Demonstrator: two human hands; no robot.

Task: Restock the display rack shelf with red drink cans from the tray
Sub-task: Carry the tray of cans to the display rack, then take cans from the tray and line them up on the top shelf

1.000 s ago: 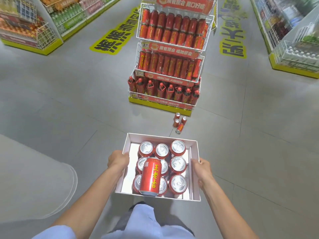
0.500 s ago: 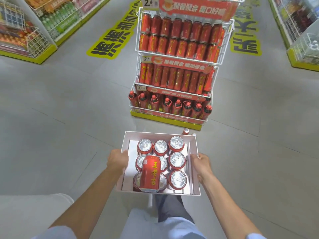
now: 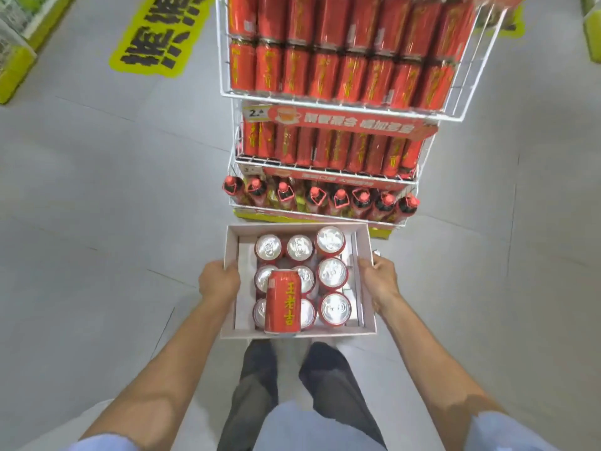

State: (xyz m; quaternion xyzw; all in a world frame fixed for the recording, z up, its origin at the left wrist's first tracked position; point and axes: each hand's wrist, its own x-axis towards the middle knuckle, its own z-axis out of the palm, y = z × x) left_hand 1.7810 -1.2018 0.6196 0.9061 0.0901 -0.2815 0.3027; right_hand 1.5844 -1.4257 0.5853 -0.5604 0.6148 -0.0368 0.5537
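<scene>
I carry a white cardboard tray (image 3: 366,281) at waist height. My left hand (image 3: 218,281) grips its left wall and my right hand (image 3: 379,278) grips its right wall. Several red drink cans stand upright in it, silver tops up, and one red can (image 3: 282,301) lies on its side across them at the near left. Right in front stands the white wire display rack (image 3: 341,109), its two upper shelves packed with red cans and its bottom shelf holding red-capped bottles (image 3: 320,198).
A yellow floor sticker (image 3: 159,34) with black characters lies left of the rack. Yellow-based store shelving (image 3: 13,63) runs along the far left, and more shows at the far right edge. Grey tiled floor lies on both sides. My legs are under the tray.
I have walked forward with the tray, so the rack is now much closer and fills the top of the view. The loose cans on the floor are almost hidden behind the tray.
</scene>
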